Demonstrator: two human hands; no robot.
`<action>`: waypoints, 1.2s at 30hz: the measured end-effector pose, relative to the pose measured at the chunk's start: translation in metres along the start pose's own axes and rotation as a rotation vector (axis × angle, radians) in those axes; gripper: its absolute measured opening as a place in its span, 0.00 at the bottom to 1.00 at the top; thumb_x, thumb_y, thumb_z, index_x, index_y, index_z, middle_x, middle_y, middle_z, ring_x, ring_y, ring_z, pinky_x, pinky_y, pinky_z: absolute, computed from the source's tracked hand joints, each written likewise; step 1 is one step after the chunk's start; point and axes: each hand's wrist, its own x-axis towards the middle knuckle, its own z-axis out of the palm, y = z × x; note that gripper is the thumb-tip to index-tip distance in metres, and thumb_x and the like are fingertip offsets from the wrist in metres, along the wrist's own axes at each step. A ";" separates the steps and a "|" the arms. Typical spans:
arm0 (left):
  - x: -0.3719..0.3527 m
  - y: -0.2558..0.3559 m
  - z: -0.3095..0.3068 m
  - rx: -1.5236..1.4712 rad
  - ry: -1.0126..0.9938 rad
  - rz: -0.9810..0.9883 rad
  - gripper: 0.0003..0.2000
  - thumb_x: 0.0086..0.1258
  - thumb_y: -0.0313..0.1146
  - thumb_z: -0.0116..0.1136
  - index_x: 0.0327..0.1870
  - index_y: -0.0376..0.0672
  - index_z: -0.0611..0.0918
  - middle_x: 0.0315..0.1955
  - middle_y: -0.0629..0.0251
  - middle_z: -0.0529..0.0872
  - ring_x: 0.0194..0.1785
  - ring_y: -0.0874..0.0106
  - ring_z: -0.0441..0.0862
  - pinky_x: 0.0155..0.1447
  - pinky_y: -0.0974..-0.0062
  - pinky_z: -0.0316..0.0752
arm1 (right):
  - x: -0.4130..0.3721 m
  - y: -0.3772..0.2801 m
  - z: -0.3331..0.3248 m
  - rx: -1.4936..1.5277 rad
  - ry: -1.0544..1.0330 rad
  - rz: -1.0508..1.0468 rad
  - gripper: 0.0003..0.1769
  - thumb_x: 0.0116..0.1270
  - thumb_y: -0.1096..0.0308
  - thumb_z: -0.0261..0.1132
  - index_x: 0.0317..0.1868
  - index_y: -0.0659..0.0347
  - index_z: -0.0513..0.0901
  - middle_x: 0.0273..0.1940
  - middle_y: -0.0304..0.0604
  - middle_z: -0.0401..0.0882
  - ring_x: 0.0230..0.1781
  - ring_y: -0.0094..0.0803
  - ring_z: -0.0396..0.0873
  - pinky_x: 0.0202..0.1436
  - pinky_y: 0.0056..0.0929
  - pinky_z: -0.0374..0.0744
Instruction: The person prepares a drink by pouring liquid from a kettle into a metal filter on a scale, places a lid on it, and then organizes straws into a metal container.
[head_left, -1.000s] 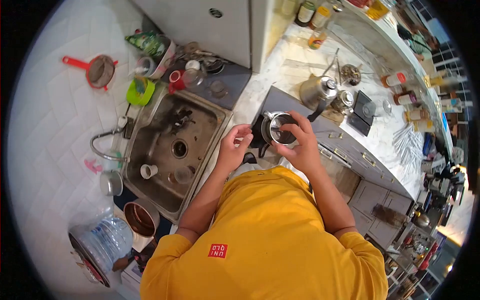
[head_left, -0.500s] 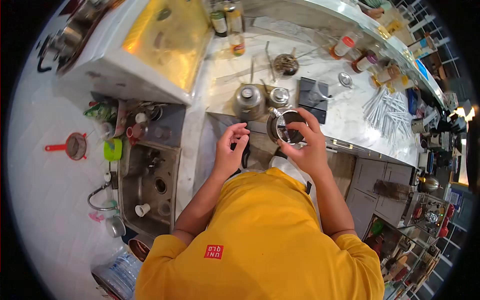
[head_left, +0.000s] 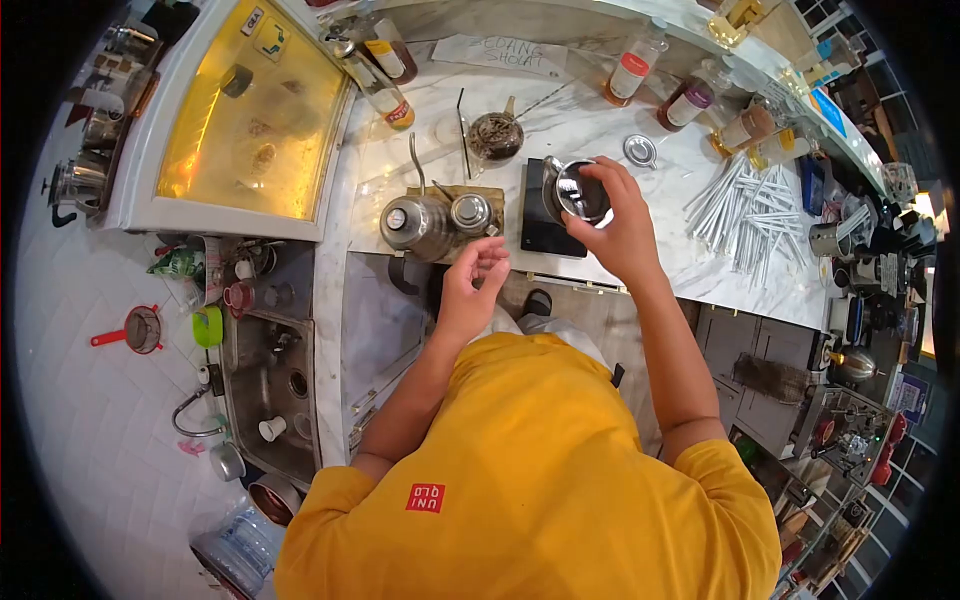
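Observation:
My right hand (head_left: 615, 225) grips a round, shiny metal jug (head_left: 582, 192) by its rim, thumb and fingers on opposite sides. The jug is over the right part of a flat black scale (head_left: 548, 235); whether it touches anything below is hidden. My left hand (head_left: 475, 280) is empty, fingers apart and slightly curled, just off the counter's front edge. Nearest to it are a smaller lidded metal pot (head_left: 470, 213) and a gooseneck kettle (head_left: 412, 226). Behind them stands a glass teapot (head_left: 496, 136) with dark contents, beside a thin dark stick (head_left: 462, 132). A small metal lid (head_left: 640, 150) lies right of the jug.
A pile of white straws (head_left: 750, 210) covers the right of the marble counter. Bottles (head_left: 630, 70) line the back. At left are a yellow-lit cabinet (head_left: 250, 130) and a steel sink (head_left: 270, 400) holding a white cup (head_left: 272, 430). A handwritten paper (head_left: 500, 54) lies at the back.
My right hand has carried the metal jug from the counter's front edge to over the scale, where the clear glass vessel seen earlier is now out of sight. The view has shifted toward the counter.

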 end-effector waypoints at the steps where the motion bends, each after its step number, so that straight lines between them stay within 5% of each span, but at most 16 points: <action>1: 0.002 0.000 0.001 0.002 -0.005 -0.004 0.17 0.78 0.29 0.65 0.66 0.38 0.82 0.50 0.63 0.89 0.50 0.77 0.84 0.56 0.76 0.79 | 0.004 0.007 0.002 0.008 -0.012 0.011 0.34 0.54 0.67 0.79 0.63 0.59 0.80 0.68 0.52 0.78 0.68 0.53 0.76 0.71 0.44 0.77; 16: 0.076 0.016 -0.022 0.025 -0.096 -0.044 0.17 0.78 0.30 0.64 0.64 0.37 0.82 0.49 0.65 0.88 0.49 0.78 0.83 0.56 0.75 0.79 | 0.028 0.028 0.031 -0.107 -0.049 0.147 0.38 0.55 0.62 0.78 0.68 0.52 0.78 0.66 0.46 0.77 0.66 0.48 0.77 0.67 0.49 0.74; 36: 0.134 -0.001 -0.031 0.036 -0.208 -0.005 0.17 0.79 0.31 0.64 0.65 0.38 0.82 0.48 0.65 0.88 0.50 0.77 0.83 0.55 0.76 0.78 | 0.021 0.019 0.042 -0.120 0.057 0.168 0.41 0.54 0.64 0.80 0.70 0.53 0.77 0.66 0.50 0.77 0.65 0.52 0.76 0.68 0.49 0.74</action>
